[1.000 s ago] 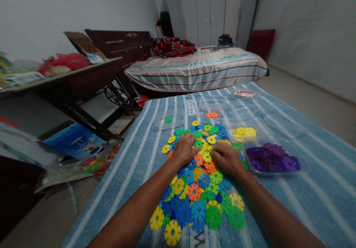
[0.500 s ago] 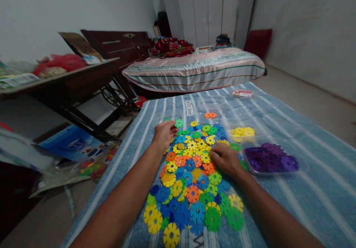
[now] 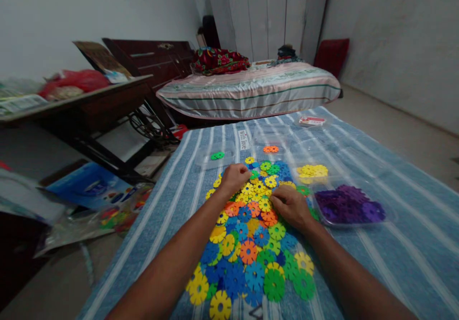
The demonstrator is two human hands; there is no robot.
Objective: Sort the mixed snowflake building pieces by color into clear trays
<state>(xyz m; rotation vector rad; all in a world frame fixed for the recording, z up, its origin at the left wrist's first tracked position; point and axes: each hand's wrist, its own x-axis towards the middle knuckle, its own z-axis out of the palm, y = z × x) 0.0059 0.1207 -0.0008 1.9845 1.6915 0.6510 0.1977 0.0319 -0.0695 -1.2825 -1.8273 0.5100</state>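
A heap of flat plastic snowflake discs (image 3: 251,243) in yellow, blue, green and orange lies on a blue striped cloth (image 3: 394,258). My left hand (image 3: 234,179) rests curled, knuckles up, on the far left part of the heap, near some green discs. My right hand (image 3: 291,206) lies on the heap's right side with fingers bent down onto the discs. What either hand grips is hidden under the fingers. Clear trays hold sorted discs: green ones (image 3: 217,156) at far left, orange ones (image 3: 270,149) behind, yellow ones (image 3: 313,171) and purple ones (image 3: 349,205) at right.
A low bed with a striped cover (image 3: 251,90) stands beyond the cloth. A dark wooden table (image 3: 89,104) with bags on it is at left, with boxes and plastic packaging (image 3: 93,191) on the floor below. Bare floor (image 3: 401,124) runs along the right wall.
My left hand carried a green disc to the far-left tray, left it there, and came back to the heap. My right hand has stayed in place.
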